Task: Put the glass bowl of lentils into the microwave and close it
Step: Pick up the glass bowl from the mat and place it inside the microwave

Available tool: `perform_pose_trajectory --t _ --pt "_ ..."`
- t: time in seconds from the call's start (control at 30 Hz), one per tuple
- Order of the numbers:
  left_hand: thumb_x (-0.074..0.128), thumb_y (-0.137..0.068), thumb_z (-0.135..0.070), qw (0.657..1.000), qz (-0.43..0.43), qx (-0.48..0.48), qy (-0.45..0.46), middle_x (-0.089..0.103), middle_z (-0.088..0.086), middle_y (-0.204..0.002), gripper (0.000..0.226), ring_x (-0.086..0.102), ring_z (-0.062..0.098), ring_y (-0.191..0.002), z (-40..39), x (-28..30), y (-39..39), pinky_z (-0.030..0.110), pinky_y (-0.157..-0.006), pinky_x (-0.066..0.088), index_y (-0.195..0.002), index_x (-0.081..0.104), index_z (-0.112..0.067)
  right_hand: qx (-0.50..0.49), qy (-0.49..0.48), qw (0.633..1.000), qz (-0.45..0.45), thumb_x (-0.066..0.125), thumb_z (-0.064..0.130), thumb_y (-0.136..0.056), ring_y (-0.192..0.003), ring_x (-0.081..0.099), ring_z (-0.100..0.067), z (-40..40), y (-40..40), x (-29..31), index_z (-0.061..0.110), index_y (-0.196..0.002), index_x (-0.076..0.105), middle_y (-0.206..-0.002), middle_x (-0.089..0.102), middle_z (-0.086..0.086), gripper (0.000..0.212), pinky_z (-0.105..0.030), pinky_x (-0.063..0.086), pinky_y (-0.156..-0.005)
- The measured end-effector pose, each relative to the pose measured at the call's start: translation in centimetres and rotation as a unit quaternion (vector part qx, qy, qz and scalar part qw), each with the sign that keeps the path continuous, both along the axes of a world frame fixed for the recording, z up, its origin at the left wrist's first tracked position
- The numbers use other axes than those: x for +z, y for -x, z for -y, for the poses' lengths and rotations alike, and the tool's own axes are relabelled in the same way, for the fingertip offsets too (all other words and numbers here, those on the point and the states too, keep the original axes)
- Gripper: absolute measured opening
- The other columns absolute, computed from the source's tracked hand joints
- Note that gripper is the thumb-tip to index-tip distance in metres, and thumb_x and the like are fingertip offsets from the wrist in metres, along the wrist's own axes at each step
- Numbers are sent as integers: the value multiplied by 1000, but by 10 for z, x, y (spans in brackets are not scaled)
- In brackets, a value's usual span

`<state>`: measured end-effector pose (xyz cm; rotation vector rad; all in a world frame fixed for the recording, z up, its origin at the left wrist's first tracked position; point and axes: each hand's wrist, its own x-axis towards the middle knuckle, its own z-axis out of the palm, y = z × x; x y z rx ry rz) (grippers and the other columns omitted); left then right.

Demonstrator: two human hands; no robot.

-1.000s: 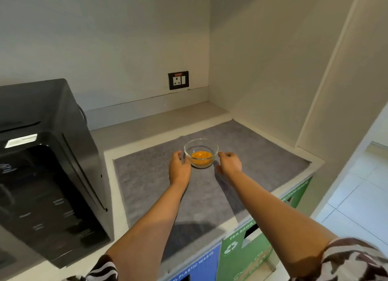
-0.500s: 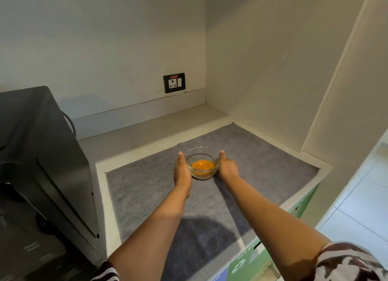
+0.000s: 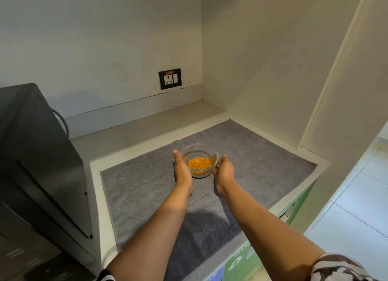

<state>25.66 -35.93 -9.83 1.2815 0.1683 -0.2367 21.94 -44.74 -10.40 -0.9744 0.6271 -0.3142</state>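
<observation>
Glass bowl (image 3: 199,161) of orange lentils (image 3: 199,163), cupped between two hands over the grey mat (image 3: 262,167).

Left hand (image 3: 182,171) pressed flat to the bowl's left wall, right hand (image 3: 224,170) curled round its right wall; both arms outstretched. Whether the bowl's base touches the mat cannot be told. Mat covers the pale worktop (image 3: 130,133). Black microwave (image 3: 37,165) stands at far left, well apart. Wall socket (image 3: 170,78) behind.
</observation>
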Motion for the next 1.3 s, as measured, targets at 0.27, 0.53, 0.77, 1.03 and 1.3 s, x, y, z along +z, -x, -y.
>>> perform_pose_trajectory --t 0.27,0.53,0.77,1.03,1.3 --pt "18 -97 -53 998 53 -4 34 53 2 -130 65 49 12 -117 -6 -16 8 29 -102 34 -137 45 -9 -4 -72 994 84 24 33 -100 -128 47 -28 3 14 -6 -3 -134 41 -139 48 -20 53 -36 37 -109" --pt "18 -102 -41 992 122 -13 18 65 -21 -93 44 60 -13 -88 -8 -25 10 12 -81 41 -94 60 -35 -4 -136 983 125 29 30 -100 -114 56 -26 12 11 -14 -5 -132 43 -128 56 -19 49 -35 41 -103" --pt "22 -100 -46 994 105 -6 41 52 6 -140 58 47 15 -129 -1 -31 5 34 -113 33 -138 46 -9 -12 -152 979 137 30 24 -100 -111 57 -25 13 11 -18 -6 -128 46 -125 58 -18 44 -37 41 -104" --pt "22 -98 -51 996 83 5 29 43 8 -148 62 41 19 -135 2 -22 11 37 -116 29 -144 37 -12 -34 -136 977 163 41 15 -96 -78 72 -10 3 14 -16 5 -91 66 -79 77 -2 27 -27 58 -78" --pt "23 -96 -56 995 88 20 39 49 6 -143 64 52 15 -121 -7 10 42 34 -107 38 -142 41 -15 -32 -108 979 167 51 23 -92 -84 71 -15 -12 38 9 7 -90 70 -82 76 -5 25 -30 58 -78"
